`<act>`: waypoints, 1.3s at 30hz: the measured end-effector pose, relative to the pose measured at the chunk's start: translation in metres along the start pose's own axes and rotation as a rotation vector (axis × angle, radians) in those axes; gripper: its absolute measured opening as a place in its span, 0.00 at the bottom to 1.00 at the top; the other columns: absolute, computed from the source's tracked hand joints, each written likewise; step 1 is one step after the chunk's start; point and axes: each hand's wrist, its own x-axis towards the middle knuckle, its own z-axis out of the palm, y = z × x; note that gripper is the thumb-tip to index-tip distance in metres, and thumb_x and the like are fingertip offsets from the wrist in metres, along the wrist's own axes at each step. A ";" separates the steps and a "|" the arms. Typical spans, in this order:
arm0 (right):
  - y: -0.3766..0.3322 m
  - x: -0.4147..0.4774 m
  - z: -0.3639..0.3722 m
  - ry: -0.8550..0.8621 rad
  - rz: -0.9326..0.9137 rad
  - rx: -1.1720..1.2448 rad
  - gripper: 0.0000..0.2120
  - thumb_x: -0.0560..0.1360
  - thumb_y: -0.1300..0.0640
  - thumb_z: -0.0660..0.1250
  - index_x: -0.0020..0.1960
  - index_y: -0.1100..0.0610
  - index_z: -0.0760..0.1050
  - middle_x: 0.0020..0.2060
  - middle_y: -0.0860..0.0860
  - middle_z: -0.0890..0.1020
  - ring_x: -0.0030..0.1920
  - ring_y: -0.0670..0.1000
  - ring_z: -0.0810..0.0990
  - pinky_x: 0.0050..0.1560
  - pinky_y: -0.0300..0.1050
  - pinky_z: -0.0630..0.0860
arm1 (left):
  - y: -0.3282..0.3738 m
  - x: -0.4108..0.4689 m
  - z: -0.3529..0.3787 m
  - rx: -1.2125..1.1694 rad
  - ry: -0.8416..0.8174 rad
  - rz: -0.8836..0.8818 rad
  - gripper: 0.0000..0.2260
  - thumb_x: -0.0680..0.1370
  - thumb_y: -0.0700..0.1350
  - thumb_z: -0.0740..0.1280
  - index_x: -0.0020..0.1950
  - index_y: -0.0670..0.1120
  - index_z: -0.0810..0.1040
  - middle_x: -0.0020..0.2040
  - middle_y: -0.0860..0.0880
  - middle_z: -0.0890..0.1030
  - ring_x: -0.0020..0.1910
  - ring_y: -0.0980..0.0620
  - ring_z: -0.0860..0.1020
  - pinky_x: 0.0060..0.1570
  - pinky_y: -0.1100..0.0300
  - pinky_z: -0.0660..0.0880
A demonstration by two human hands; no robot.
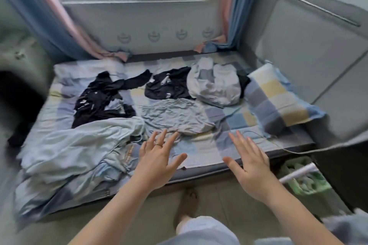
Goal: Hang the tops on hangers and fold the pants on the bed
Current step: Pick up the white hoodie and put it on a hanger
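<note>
Your left hand [157, 158] and right hand [250, 163] hover over the near edge of the bed [199, 155], fingers [159, 143] spread wide and holding nothing, likely poised for the crumpled grey top [177, 117] just beyond, beside the black clothes [103, 99].

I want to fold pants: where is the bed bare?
The front edge of the bed is bare, between the pale heap and the pillow, before the grey top. The far half is crowded with black clothes.
</note>
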 end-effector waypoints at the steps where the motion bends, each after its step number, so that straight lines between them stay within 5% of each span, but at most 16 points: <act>1: -0.002 0.018 0.001 -0.024 -0.013 0.001 0.26 0.81 0.35 0.51 0.68 0.22 0.36 0.77 0.32 0.40 0.76 0.37 0.35 0.76 0.48 0.38 | -0.009 0.008 -0.001 -0.008 0.002 -0.029 0.32 0.78 0.72 0.48 0.80 0.65 0.47 0.82 0.58 0.44 0.80 0.53 0.38 0.77 0.45 0.43; 8: -0.016 0.144 0.006 -0.146 -0.064 0.008 0.31 0.81 0.37 0.54 0.79 0.35 0.43 0.79 0.35 0.44 0.79 0.42 0.40 0.77 0.52 0.42 | -0.055 0.082 -0.022 -0.053 0.010 -0.172 0.34 0.76 0.74 0.47 0.80 0.64 0.49 0.82 0.58 0.47 0.80 0.54 0.40 0.77 0.45 0.44; 18: -0.031 0.288 0.038 -0.310 -0.159 0.001 0.30 0.80 0.34 0.52 0.76 0.30 0.40 0.79 0.35 0.45 0.80 0.43 0.41 0.77 0.53 0.44 | -0.110 0.178 -0.024 -0.113 0.017 -0.317 0.35 0.75 0.74 0.47 0.80 0.63 0.53 0.82 0.58 0.51 0.80 0.55 0.44 0.76 0.45 0.47; 24: -0.073 0.337 0.084 -0.438 -0.164 -0.047 0.32 0.82 0.37 0.53 0.80 0.36 0.42 0.80 0.39 0.46 0.80 0.46 0.44 0.77 0.55 0.48 | -0.173 0.192 -0.022 -0.169 -0.057 -0.476 0.30 0.79 0.69 0.52 0.80 0.61 0.56 0.82 0.55 0.53 0.80 0.51 0.47 0.75 0.45 0.49; 39: -0.291 0.405 0.293 -0.790 -0.223 -0.204 0.32 0.82 0.38 0.56 0.81 0.39 0.45 0.80 0.39 0.50 0.80 0.46 0.49 0.77 0.55 0.54 | -0.467 0.108 -0.024 -0.348 -0.230 -0.845 0.29 0.80 0.67 0.55 0.79 0.59 0.58 0.82 0.52 0.55 0.80 0.49 0.49 0.75 0.46 0.51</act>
